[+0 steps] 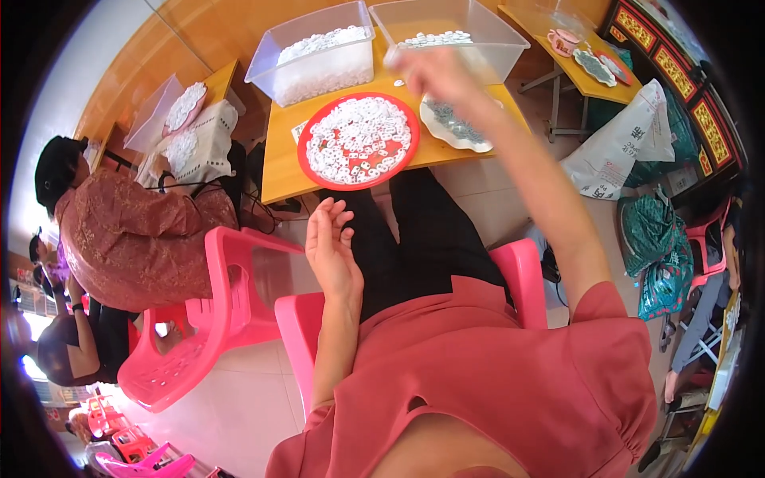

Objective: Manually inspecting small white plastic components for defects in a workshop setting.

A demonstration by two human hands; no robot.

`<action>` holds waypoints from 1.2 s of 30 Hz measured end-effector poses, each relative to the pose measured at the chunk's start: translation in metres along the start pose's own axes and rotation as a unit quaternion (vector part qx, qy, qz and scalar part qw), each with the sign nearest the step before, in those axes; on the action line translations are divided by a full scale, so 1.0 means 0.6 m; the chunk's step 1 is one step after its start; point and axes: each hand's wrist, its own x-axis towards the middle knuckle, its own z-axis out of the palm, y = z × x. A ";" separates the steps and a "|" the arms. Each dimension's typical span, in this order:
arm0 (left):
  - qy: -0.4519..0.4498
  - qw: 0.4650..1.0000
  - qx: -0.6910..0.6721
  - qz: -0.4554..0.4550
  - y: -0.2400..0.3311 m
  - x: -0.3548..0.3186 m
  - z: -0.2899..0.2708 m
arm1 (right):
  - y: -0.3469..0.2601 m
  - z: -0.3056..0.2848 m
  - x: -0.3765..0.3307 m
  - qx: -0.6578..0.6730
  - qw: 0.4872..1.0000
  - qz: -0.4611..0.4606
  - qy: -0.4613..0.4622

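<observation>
- My right hand (426,70) is raised over the counter (279,163), near the right clear bin (494,40); it is blurred, so I cannot tell whether its fingers are clenched or released.
- My left hand (331,251) hangs below the counter edge over my lap, fingers released and holding nothing.
- The red tray (307,163) of small white pieces (358,139) sits on the counter between both hands.
- A white plate (454,127) of grey parts lies just beside the tray.

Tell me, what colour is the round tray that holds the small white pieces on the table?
The round tray is red, seen best in the head view, in front of the left hand.
</observation>
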 end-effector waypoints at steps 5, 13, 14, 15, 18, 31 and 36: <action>-0.001 1.000 0.002 -0.014 -0.002 0.009 -0.010 | 0.052 -0.050 0.055 -0.119 0.991 0.047 0.034; 0.012 1.000 -0.002 -0.021 -0.006 0.021 -0.026 | 0.175 0.095 -0.013 -0.197 0.973 0.016 -0.122; 0.012 1.000 -0.002 -0.022 -0.005 0.021 -0.024 | 0.182 0.112 -0.012 -0.209 0.966 0.013 -0.153; 0.016 1.000 0.002 -0.021 -0.002 0.020 -0.020 | 0.192 0.130 -0.012 -0.220 0.958 0.010 -0.185; 0.019 1.000 0.004 -0.019 -0.003 0.023 -0.022 | 0.213 0.169 -0.007 -0.274 0.943 -0.048 -0.181; 0.017 0.999 0.002 -0.027 -0.010 0.029 -0.032 | 0.198 0.196 0.017 -0.413 0.888 -0.033 -0.199; 0.016 0.999 0.004 -0.030 -0.012 0.032 -0.033 | 0.229 0.213 0.036 -0.417 0.870 -0.077 -0.252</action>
